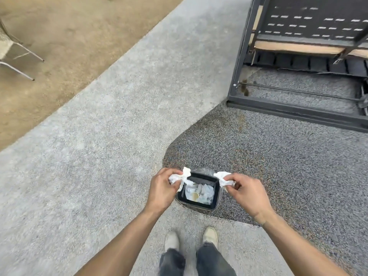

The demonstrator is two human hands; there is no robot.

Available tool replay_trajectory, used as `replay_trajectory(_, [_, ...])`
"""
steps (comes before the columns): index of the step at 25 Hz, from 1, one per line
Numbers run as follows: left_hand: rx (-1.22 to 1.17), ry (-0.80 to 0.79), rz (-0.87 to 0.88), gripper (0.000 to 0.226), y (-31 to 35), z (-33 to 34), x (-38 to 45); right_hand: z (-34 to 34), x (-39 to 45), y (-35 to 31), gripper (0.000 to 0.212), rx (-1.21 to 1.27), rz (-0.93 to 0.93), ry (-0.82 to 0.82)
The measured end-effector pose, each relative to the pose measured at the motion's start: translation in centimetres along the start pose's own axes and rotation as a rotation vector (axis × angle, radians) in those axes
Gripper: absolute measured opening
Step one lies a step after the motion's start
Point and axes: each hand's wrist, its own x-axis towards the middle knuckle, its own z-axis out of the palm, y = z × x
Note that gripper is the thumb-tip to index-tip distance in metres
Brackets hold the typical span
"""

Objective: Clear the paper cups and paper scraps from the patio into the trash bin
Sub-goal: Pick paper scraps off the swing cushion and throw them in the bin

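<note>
Left hand: left hand [162, 189] is hovering over the near-left corner of the bin, fingers curled and pinching a crumpled white paper scrap [182, 176], part of which is sticking out past the knuckles toward the bin's opening.
Right hand: right hand [249, 193] is hovering at the bin's right side, thumb and fingers pinching a second white paper scrap [224, 178] that is bunching out to the left of the fingertips.
Gap between hands: both scraps are hanging apart from each other, one at each side of the bin's mouth, neither touching the bin as far as the view shows.
Trash bin: small dark trash bin [218, 193] with a clear liner is standing on the ground directly below and between the hands, straddling the curved edge where the two pavings meet.
Bin contents: crumpled white paper and a paper cup [195, 195] with a tan inside are lying at the bottom.
Feet: two light shoes [210, 235] and dark trouser legs are showing just near the bin, toes pointing at it.
Ground: pale concrete patio [119, 116] is running diagonally to the left; speckled dark gravel paving [288, 166] is spreading to the right.
Far right: dark metal frame [298, 110] with a perforated panel is standing on the speckled paving.
Far left: legs of a metal chair [18, 54] are resting on tan dirt.
</note>
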Motion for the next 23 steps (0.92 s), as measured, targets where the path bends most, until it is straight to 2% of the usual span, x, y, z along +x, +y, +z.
replay_trajectory(4, [0.013,-0.04,-0.123,0.026,-6.0,4.2,4.0,5.4,4.1,4.3,0.024,-0.011,0.082,-0.062])
replay_trajectory(9, [-0.041,-0.104,-0.292,0.023,-16.8,12.5,8.1,16.2,8.2,11.1,0.026,-0.042,0.177,-0.167])
replay_trajectory(13, [0.091,-0.215,-0.392,0.014,-23.0,20.0,11.1,24.5,11.1,15.5,0.028,-0.052,0.271,-0.179])
replay_trajectory(18, [0.227,-0.292,-0.364,0.024,-27.8,25.9,14.6,32.5,14.0,18.0,0.034,-0.054,0.294,-0.245])
replay_trajectory(23, [0.254,-0.421,-0.363,0.046,-29.5,25.9,15.2,33.6,15.0,17.7,0.045,-0.063,0.325,-0.291])
